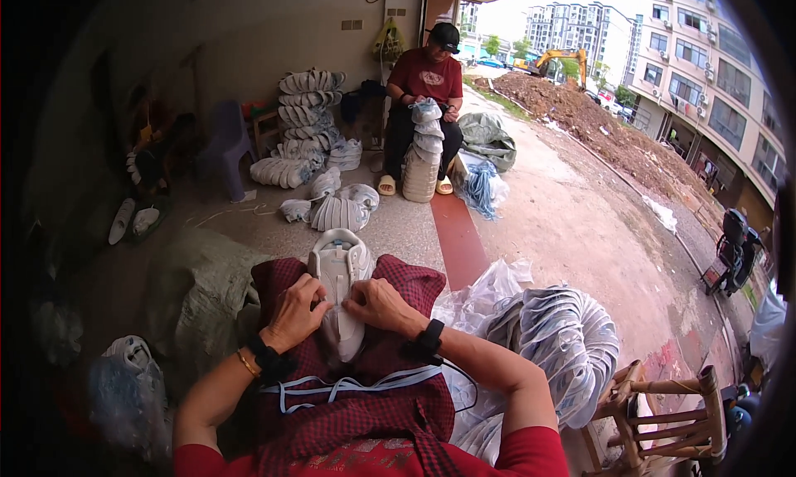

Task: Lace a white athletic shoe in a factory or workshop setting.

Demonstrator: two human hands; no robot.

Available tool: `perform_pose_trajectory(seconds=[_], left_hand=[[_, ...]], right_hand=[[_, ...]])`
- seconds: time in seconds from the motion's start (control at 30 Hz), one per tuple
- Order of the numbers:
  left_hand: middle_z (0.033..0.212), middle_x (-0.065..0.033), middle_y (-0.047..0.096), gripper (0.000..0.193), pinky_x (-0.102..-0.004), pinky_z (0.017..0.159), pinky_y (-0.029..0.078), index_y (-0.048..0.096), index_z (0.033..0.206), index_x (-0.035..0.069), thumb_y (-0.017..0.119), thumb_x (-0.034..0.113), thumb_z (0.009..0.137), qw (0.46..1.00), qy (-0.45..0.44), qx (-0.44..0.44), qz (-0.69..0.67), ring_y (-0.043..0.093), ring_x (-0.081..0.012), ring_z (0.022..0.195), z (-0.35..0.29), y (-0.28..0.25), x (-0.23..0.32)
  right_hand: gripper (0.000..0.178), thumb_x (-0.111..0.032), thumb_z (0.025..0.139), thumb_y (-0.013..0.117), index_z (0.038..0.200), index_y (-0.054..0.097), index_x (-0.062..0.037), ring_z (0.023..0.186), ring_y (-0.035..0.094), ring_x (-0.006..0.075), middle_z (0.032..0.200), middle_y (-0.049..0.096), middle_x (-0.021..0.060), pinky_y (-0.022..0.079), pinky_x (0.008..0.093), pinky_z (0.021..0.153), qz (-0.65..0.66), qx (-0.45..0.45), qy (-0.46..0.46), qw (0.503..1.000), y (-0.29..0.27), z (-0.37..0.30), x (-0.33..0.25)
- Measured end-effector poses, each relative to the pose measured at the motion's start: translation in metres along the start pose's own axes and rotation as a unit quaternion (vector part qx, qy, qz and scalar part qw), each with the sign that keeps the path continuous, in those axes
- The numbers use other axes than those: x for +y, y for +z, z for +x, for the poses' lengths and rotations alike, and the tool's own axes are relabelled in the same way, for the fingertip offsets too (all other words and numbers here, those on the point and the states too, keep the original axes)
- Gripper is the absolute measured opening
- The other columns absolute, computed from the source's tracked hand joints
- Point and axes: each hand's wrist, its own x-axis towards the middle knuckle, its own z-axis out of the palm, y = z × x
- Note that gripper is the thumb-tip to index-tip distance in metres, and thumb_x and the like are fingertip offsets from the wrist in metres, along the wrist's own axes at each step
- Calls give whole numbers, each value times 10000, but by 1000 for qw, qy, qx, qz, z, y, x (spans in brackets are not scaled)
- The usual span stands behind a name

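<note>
A white shoe upper rests lengthwise across my lap on a dark red checked apron, its heel opening pointing away from me. My left hand is at the left side of its lacing area, thumb and fingers pinched together. On the other side, my right hand pinches at the eyelet edge of the same upper. Whatever is between the fingertips of either hand is too small to make out. Both wrists wear dark bands.
A large bundle of nested white uppers lies on my right, beside a wooden stool. Ahead, a seated person works at a tall stack of uppers. More piles stand by the wall. A greenish sack is on my left.
</note>
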Motion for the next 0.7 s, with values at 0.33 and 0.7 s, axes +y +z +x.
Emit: perform_pose_trajectory(seconds=[0.33, 0.7], left_hand=[[898, -143, 631, 141, -458, 713, 530, 658, 791, 39, 730, 156, 757, 992, -18, -110, 62, 662, -370, 832, 9, -7, 9], [909, -164, 615, 116, -499, 713, 516, 623, 826, 41, 670, 146, 809, 987, 9, -91, 130, 651, -400, 837, 9, 7, 9]], right_hand=[[339, -296, 826, 702, 767, 623, 28, 666, 656, 395, 695, 643, 216, 494, 469, 606, -7, -4, -20, 1000, 3, 1, 2], [287, -246, 824, 692, 757, 645, 29, 661, 670, 381, 692, 656, 212, 512, 454, 609, 7, 22, -24, 999, 5, 4, 7]])
